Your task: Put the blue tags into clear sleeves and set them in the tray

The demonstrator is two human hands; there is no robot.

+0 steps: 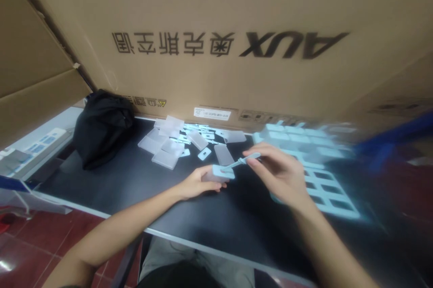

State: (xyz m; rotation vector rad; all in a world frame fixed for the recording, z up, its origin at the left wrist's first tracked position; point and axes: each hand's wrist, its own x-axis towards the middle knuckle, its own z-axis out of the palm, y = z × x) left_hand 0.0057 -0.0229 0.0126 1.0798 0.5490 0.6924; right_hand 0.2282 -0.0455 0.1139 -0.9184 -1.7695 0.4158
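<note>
Near the middle of the black table (216, 225), my left hand (199, 183) is closed around a small translucent case with a light blue top (223, 171). My right hand (275, 166), up and to the right of the case, pinches the looped end of a light blue strap (252, 157). The strap's other end meets the top of the case. Behind my left hand lie loose translucent sleeves (165, 153) and a pile of small light blue pieces (204, 153).
A light blue grid tray (333, 191) lies on the right, with light blue-topped cases (294, 137) behind it. A black cloth bag (101, 125) sits at the left, beside a white box (37, 150). Large cardboard (203, 80) stands along the back.
</note>
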